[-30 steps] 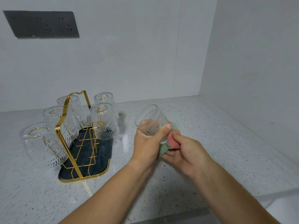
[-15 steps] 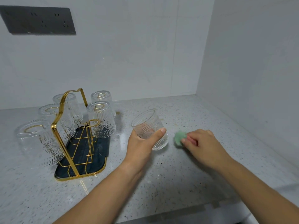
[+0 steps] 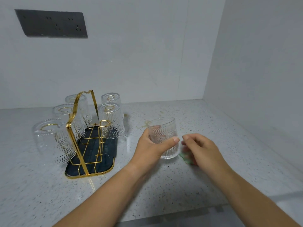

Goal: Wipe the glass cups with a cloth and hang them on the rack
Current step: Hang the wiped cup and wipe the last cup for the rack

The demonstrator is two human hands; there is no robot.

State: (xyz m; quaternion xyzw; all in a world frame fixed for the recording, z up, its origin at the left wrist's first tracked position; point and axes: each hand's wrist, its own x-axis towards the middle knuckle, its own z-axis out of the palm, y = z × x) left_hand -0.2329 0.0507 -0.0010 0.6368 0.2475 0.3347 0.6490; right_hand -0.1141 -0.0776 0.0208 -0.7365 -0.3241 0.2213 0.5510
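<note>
While the left hand (image 3: 152, 147) grips an upright glass cup (image 3: 164, 135), the right hand (image 3: 202, 150) hovers relaxed, holding nothing.
Cup and hands are right of the gold rack (image 3: 105, 153) on the desk (image 3: 164, 185); the cloth (image 3: 186, 158) lies farther right, beneath the right hand.

Clear glass cup (image 3: 164, 126), ribbed w/ embossed medallions. Gold rack (image 3: 77, 149), dark blue tray (image 3: 108, 145), 9 o'clock. Green-pink cloth (image 3: 186, 158) at 3. Grey-white speckled table (image 3: 164, 185). Dark grey socket plate (image 3: 52, 23), 11 o'clock.

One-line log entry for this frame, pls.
left hand: grips glass cup, upright | right hand: over cloth on counter, grip unclear | rack: five cups hung, one peg free
</note>
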